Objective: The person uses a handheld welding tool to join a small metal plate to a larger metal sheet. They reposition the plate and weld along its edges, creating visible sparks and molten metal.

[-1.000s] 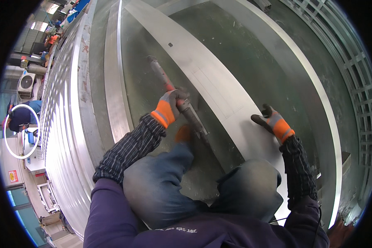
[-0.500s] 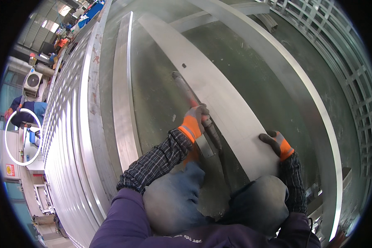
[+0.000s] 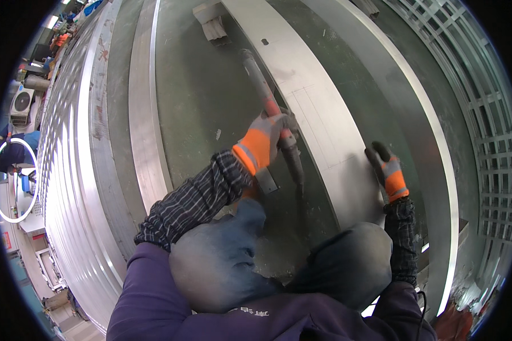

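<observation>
A long, slim red-and-grey power tool (image 3: 271, 105) is gripped at its red middle by my left hand (image 3: 267, 136), fingers wrapped round it. The tool lies along the left edge of a wide silver metal beam (image 3: 318, 133), its far end pointing away from me. Thin rectangular lines and a small slot show on the beam's top face. At the beam's right edge is my right hand (image 3: 388, 170), fingers apart and holding nothing; whether they touch the edge I cannot tell. Both hands wear grey-and-orange gloves. A small metal plate (image 3: 267, 181) shows below my left hand.
Left of me runs a narrower metal beam (image 3: 145, 108), then a stack of shiny profiles (image 3: 68, 187). Another long beam (image 3: 424, 113) curves along the right, with metal lattice (image 3: 472, 74) beyond it. A short ribbed piece (image 3: 215, 29) lies at the far end.
The view has shifted, so the beam's slot sits higher in the picture. My right hand has shifted from the beam's top face to its right edge. My left hand keeps its grip.
</observation>
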Demonstrator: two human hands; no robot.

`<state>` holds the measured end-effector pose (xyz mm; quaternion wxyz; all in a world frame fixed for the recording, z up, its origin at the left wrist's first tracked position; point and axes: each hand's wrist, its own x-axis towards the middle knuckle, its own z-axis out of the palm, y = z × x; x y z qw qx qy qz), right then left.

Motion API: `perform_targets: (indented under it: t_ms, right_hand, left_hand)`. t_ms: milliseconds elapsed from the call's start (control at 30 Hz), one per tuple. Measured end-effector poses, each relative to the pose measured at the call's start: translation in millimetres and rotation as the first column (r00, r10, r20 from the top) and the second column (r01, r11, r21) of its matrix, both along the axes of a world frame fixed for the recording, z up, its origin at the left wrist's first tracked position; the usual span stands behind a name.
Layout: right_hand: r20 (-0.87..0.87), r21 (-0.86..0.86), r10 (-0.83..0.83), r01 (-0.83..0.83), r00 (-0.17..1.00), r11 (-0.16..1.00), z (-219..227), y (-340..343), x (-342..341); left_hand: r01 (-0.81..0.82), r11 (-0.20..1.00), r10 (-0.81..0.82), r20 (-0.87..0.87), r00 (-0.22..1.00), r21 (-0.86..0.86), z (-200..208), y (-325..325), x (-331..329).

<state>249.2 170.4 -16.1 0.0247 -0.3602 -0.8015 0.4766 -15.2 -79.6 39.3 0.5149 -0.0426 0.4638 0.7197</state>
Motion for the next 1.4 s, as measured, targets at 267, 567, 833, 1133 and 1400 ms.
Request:
perform_targets:
  t_ms: [267,567,833,1133,1400]
  right_hand:
    - [-0.312,-0.345,0.201,-0.307,0.929,0.887,125,-90,-100]
    - [-0.248,-0.530,0.130,-0.247,0.960,0.811,114,-86,-93]
    - [-0.368,-0.714,-0.117,-0.200,0.922,0.670,87,-73,-73]
    - [-0.142,-0.737,0.054,-0.142,0.988,0.661,139,-96,-86]
    - [-0.257,-0.952,-0.272,-0.292,0.927,-0.096,106,-83,-74]
  left_hand:
    - [0.401,0.915,-0.380,-0.396,0.836,-0.031,44,0,66]
    - [0.654,0.731,-0.644,-0.517,0.564,-0.198,29,2,76]
    - [0.559,0.710,-0.699,-0.530,0.481,-0.428,45,-7,14]
    - [0.381,0.919,-0.387,-0.431,0.815,-0.104,24,-12,9]
    - [0.442,0.887,-0.374,-0.354,0.857,0.133,-2,-11,17]
